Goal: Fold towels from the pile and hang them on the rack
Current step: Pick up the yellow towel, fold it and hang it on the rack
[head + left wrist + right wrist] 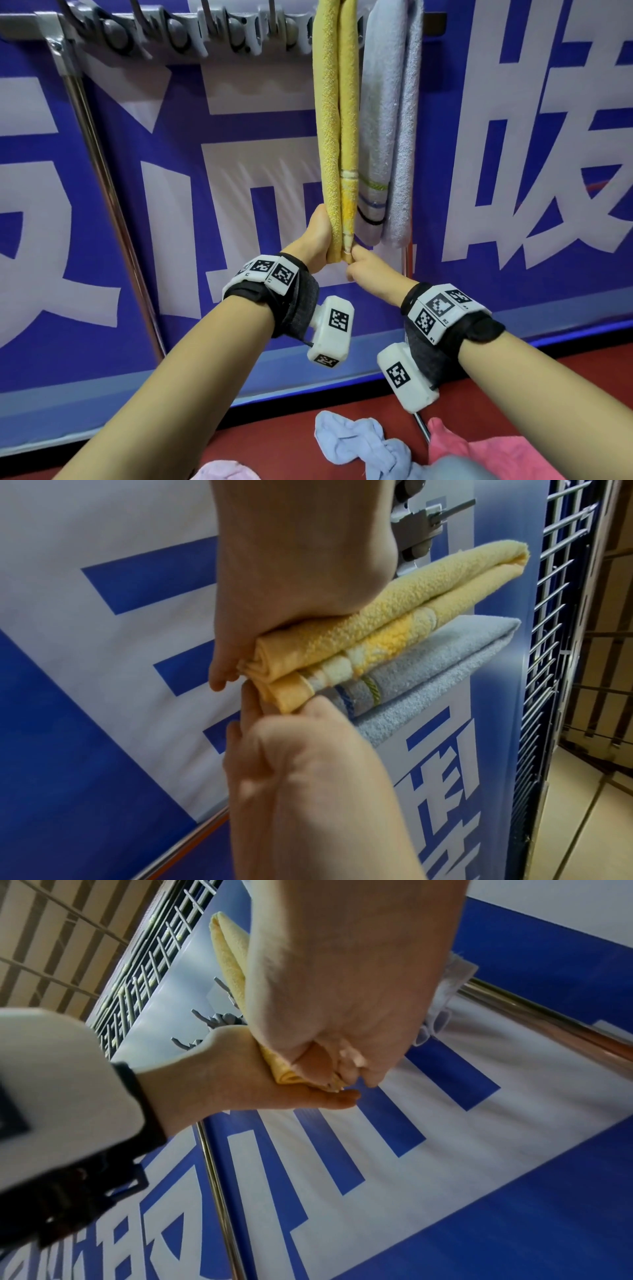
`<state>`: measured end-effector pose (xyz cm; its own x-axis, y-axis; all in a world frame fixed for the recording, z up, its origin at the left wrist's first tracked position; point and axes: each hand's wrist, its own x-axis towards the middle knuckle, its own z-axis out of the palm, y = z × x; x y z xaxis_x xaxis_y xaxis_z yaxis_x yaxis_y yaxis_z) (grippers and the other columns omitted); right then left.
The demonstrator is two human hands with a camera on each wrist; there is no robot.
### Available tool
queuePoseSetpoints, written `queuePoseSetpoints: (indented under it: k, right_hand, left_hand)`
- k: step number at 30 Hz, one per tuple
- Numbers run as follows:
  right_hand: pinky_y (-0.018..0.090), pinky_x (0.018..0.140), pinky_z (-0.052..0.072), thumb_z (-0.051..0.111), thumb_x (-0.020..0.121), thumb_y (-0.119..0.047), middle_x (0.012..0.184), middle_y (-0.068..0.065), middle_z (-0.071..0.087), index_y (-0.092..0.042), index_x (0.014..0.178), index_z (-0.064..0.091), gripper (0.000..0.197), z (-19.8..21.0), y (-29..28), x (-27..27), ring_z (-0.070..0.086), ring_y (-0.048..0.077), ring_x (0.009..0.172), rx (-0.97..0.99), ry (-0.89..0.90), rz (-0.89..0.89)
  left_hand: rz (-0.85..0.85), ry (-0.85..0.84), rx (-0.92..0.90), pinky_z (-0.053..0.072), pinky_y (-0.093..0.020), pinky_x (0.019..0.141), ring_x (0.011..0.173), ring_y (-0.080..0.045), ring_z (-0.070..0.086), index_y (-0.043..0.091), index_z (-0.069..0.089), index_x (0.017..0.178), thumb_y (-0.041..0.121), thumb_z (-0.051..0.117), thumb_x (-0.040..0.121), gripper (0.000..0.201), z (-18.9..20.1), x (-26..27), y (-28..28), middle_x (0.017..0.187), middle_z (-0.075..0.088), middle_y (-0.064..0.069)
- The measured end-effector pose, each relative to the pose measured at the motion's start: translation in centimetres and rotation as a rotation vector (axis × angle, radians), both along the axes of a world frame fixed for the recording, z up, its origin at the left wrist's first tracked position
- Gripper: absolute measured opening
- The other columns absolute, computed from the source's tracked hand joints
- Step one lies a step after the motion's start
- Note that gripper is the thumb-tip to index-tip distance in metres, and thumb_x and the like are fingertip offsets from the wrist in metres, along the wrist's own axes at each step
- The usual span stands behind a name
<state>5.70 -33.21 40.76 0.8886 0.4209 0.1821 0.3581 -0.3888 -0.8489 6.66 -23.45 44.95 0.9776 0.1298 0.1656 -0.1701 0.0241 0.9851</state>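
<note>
**Yellow towel on rack, hems being levelled**

Item: yellow towel [337,130], folded and draped over the grey rack [164,32] at the top of the far wall, its two halves hanging side by side.

Neighbour: a pale grey-blue towel [390,137] with green and blue stripes, already hung, touching the yellow one on the right.

My left hand [317,240]: palm flat against the left half near its lower end, thumb alongside; the fingers wrap behind the cloth, clasping that half.

My right hand [363,265]: fingertips and thumb pinching the bottom hem of the right half, just below the white band.

Stage, as I judge it: the towel is hung and I am evening the two ends.

Remaining stock: a crumpled blue towel [359,445], a pink towel [486,455] and a paler pink towel [222,472] lie near me on the red bench [565,383].

Risks noted:
- Pulling harder on one half could slide the whole towel over its bar, leaving the ends uneven or dropping it.
- The yellow and grey-blue towels touch; a sideways tug with my right hand could drag the neighbour askew or off.
- Letting go while the fold is loose may let the layers open, as the lower end is only rolled together.
- The hold at the bar itself is out of sight, so I cannot tell how securely it sits.
</note>
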Motion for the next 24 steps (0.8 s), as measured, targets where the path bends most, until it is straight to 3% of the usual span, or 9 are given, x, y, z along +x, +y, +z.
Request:
queuePoseSetpoints:
  k: [2,4,6,11,14,17,20,22,24]
  right_hand:
    - [0.019,0.066,0.042,0.031,0.084,0.019,0.141,0.020,0.043,-0.002,0.142,0.032,0.062,-0.3,-0.2,-0.4,0.051,0.026,0.111,0.019,-0.010,0.027]
    - [0.012,0.077,0.040,0.027,0.084,0.021,0.146,0.012,0.039,-0.007,0.145,0.028,0.067,-0.6,-0.5,-0.5,0.046,0.022,0.123,0.108,-0.006,0.023]
    - [0.023,0.091,0.040,0.033,0.082,0.017,0.140,0.010,0.046,-0.007,0.143,0.032,0.065,-0.7,-0.7,-0.4,0.042,0.025,0.129,0.171,-0.006,-0.009]
    - [0.011,0.067,0.037,0.044,0.084,0.007,0.087,-0.010,0.051,-0.012,0.112,0.049,0.034,-0.4,-1.2,-0.4,0.044,0.004,0.081,0.234,-0.047,-0.006]
    - [0.011,0.062,0.037,0.045,0.088,0.003,0.079,-0.011,0.049,-0.014,0.106,0.049,0.025,-0.6,-1.2,-0.4,0.044,0.000,0.073,0.226,-0.081,-0.029]
    - [0.006,0.054,0.036,0.048,0.093,-0.009,0.070,-0.012,0.050,-0.016,0.098,0.055,0.011,-0.8,-0.9,-0.5,0.048,-0.004,0.063,0.251,-0.128,-0.105]
    - [0.023,0.052,0.029,0.051,0.093,-0.021,0.054,-0.008,0.041,-0.019,0.065,0.049,0.028,-0.8,-0.5,-0.1,0.039,0.006,0.052,0.131,-0.246,-0.218]
    - [0.030,0.052,0.027,0.051,0.092,-0.024,0.052,-0.004,0.042,-0.020,0.055,0.040,0.038,-0.6,-0.2,0.2,0.040,0.016,0.056,-0.011,-0.322,-0.287]
    - [0.029,0.058,0.028,0.051,0.091,-0.025,0.054,0.002,0.045,-0.017,0.053,0.041,0.040,-0.3,0.0,0.3,0.043,0.023,0.062,-0.109,-0.366,-0.341]
  left_hand:
    - [-0.050,-0.023,0.020,0.031,-0.020,0.043,0.036,-0.015,0.039,0.013,0.041,0.051,0.015,0.029,0.094,0.044,0.2,-0.6,0.5,0.039,0.041,0.000]
    - [-0.081,-0.033,0.029,0.037,-0.027,0.051,0.047,-0.022,0.046,0.011,0.047,0.057,0.020,0.026,0.094,0.043,0.1,-1.0,0.8,0.050,0.047,-0.007]
    - [-0.077,0.023,0.028,0.038,-0.029,0.060,0.061,-0.025,0.049,0.009,0.055,0.070,0.034,0.019,0.098,0.052,-0.3,-1.0,1.1,0.067,0.053,-0.013]
    - [-0.145,0.065,0.002,0.038,-0.034,0.079,0.073,-0.019,0.049,0.003,0.059,0.115,0.054,0.007,0.097,0.075,-1.5,-1.0,1.6,0.081,0.060,-0.010]
    - [-0.143,0.101,-0.033,0.035,-0.032,0.078,0.075,-0.018,0.042,0.007,0.055,0.113,0.053,0.010,0.098,0.066,-2.0,-1.4,1.8,0.082,0.048,-0.012]
    - [-0.098,0.165,-0.058,0.041,-0.035,0.086,0.096,-0.027,0.049,0.005,0.054,0.110,0.045,0.017,0.100,0.055,-2.1,-2.0,1.9,0.099,0.049,-0.015]
    - [-0.076,0.212,-0.029,0.045,-0.033,0.080,0.104,-0.030,0.051,0.001,0.056,0.114,0.037,0.021,0.101,0.052,-2.4,-2.3,2.1,0.109,0.050,-0.017]
    - [-0.083,0.217,-0.063,0.045,-0.034,0.084,0.106,-0.028,0.052,-0.003,0.056,0.119,0.036,0.021,0.100,0.056,-2.4,-2.3,2.2,0.113,0.052,-0.018]
    - [-0.101,0.203,-0.102,0.042,-0.036,0.093,0.100,-0.025,0.054,-0.002,0.059,0.108,0.034,0.021,0.100,0.053,-2.2,-2.6,2.0,0.106,0.055,-0.018]
